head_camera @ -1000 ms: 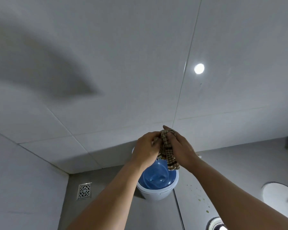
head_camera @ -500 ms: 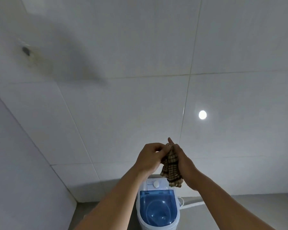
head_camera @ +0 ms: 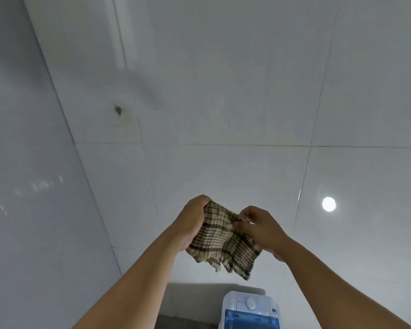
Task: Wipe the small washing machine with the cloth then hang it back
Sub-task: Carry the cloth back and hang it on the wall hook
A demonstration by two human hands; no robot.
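Note:
A beige cloth [head_camera: 221, 241] with dark checks is stretched between both hands in front of the white tiled wall. My left hand [head_camera: 191, 222] grips its upper left edge. My right hand [head_camera: 259, 226] pinches its upper right edge. The lower hem hangs loose and ragged. Below the cloth, at the bottom edge of the view, stands the small washing machine [head_camera: 249, 309], white with a round knob and a blue translucent lid. Only its top shows. A small dark hook [head_camera: 118, 110] sticks out of the wall high up on the left, well above my hands.
A side wall [head_camera: 33, 186] meets the tiled back wall in a corner at the left. A round light reflection [head_camera: 328, 204] shines on a tile to the right of my hands. A grey strip of floor [head_camera: 176, 322] shows left of the machine.
The view has tilted upward, so the machine has slid to the bottom edge and the hook sits lower in the frame. My hands have moved apart and spread the bunched cloth open.

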